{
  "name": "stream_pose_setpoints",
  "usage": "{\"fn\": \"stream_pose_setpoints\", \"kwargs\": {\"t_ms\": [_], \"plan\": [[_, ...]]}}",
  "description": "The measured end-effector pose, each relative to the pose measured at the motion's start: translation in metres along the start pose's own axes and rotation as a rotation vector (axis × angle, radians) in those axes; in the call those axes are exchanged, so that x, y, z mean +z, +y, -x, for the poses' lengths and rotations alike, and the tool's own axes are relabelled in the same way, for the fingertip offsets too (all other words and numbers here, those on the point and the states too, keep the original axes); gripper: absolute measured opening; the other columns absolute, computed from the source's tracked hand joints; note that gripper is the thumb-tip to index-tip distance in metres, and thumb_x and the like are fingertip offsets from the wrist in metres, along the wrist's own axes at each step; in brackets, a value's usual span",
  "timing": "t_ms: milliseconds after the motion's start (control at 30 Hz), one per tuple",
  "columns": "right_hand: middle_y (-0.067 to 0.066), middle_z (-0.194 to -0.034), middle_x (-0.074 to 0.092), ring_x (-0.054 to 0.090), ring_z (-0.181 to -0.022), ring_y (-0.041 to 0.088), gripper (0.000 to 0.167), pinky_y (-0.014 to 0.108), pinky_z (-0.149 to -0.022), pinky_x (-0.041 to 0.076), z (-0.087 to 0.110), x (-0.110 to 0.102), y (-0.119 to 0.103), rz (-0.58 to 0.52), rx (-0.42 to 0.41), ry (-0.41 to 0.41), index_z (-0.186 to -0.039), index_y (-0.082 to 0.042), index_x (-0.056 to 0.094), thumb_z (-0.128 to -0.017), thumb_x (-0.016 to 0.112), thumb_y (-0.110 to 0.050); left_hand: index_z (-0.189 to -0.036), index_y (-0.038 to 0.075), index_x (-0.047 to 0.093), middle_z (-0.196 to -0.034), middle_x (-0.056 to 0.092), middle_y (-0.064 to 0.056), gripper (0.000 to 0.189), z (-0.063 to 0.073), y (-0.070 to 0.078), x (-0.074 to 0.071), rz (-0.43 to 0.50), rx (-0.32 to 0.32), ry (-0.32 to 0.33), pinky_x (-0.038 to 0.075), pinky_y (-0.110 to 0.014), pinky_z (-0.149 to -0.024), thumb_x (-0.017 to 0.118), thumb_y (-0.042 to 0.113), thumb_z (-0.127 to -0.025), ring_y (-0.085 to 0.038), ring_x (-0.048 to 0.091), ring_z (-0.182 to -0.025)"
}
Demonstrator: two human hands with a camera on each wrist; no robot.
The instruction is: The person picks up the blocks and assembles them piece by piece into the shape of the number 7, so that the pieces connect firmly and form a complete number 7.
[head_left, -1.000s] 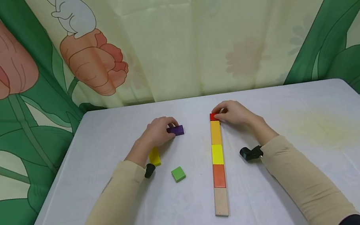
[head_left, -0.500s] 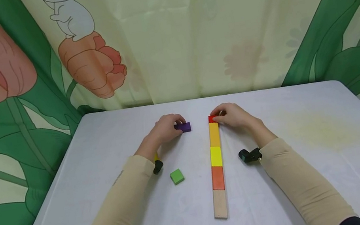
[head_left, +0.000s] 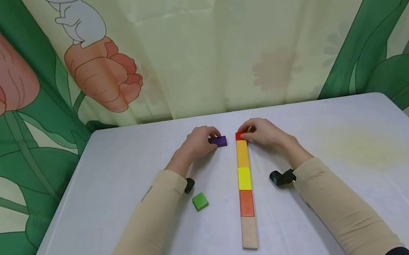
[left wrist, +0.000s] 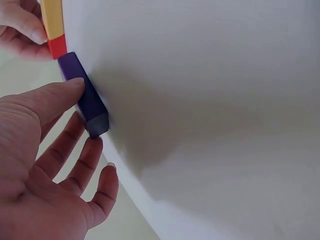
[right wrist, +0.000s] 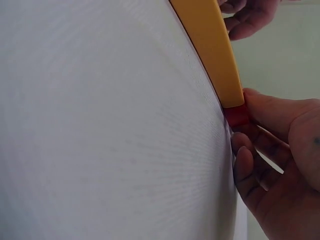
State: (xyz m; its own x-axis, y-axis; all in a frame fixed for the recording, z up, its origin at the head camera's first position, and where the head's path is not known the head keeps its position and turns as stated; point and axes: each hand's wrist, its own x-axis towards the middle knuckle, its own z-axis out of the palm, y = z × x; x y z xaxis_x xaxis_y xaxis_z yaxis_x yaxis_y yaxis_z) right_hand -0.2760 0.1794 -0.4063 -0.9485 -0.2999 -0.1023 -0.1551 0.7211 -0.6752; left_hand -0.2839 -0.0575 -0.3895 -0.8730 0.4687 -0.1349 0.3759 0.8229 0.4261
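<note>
**Purple block (head_left: 218, 142) held just short of red block (head_left: 238, 136)**

A person in tan sleeves (head_left: 146, 226) works at a white counter (head_left: 385, 196). The left hand (head_left: 198, 142) pinches the purple block near the far edge, thumb on one side and fingers on the other. The right hand (head_left: 264, 130) pinches the red block, which caps a straight line of a golden block (head_left: 242, 153), a yellow block (head_left: 244, 179), an orange block (head_left: 246, 203) and a plain wood-toned block (head_left: 249, 232), nearest the wearer. A narrow gap appears to separate purple from red, though the left wrist view leaves it hard to judge. A green block (head_left: 200, 201) lies apart, left of the line.
</note>
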Motion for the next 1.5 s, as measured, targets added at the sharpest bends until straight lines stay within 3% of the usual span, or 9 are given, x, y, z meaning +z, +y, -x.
{"fn": "stream_pose_setpoints", "kwargs": {"t_ms": [233,1000,1500], "plan": [[0.011,-0.114,0.063,0.052,-0.104,0.030,0.028,0.041,-0.094,0.045,0.002,0.002,0.000,-0.009,0.028,-0.004,-0.125,-0.008,0.070,-0.100,0.065,-0.021,-0.126,0.013,0.068,-0.119,0.065,-0.005,0.031,-0.005,0.005,0.004,0.002,0.005,0.005,0.043,-0.044,-0.100,0.071,0.013,-0.096,-0.021,0.055,-0.108],[0.011,-0.109,0.066,0.054,-0.100,0.030,0.025,0.041,-0.091,0.044,0.002,0.001,-0.001,-0.006,-0.028,0.024,-0.120,-0.005,0.071,-0.099,0.066,-0.016,-0.125,0.011,0.069,-0.120,0.067,-0.005,0.030,-0.016,0.013,0.008,-0.004,0.052,0.043,0.042,-0.046,-0.099,0.071,0.012,-0.096,-0.024,0.052,-0.114],[0.012,-0.113,0.065,0.053,-0.103,0.030,0.027,0.042,-0.093,0.045,0.002,0.003,-0.002,-0.027,0.021,0.014,-0.123,-0.006,0.070,-0.100,0.065,-0.019,-0.125,0.011,0.069,-0.121,0.067,-0.005,0.030,-0.016,0.013,0.008,0.013,0.060,0.044,0.043,-0.042,-0.101,0.070,0.012,-0.096,-0.024,0.052,-0.113]]}}
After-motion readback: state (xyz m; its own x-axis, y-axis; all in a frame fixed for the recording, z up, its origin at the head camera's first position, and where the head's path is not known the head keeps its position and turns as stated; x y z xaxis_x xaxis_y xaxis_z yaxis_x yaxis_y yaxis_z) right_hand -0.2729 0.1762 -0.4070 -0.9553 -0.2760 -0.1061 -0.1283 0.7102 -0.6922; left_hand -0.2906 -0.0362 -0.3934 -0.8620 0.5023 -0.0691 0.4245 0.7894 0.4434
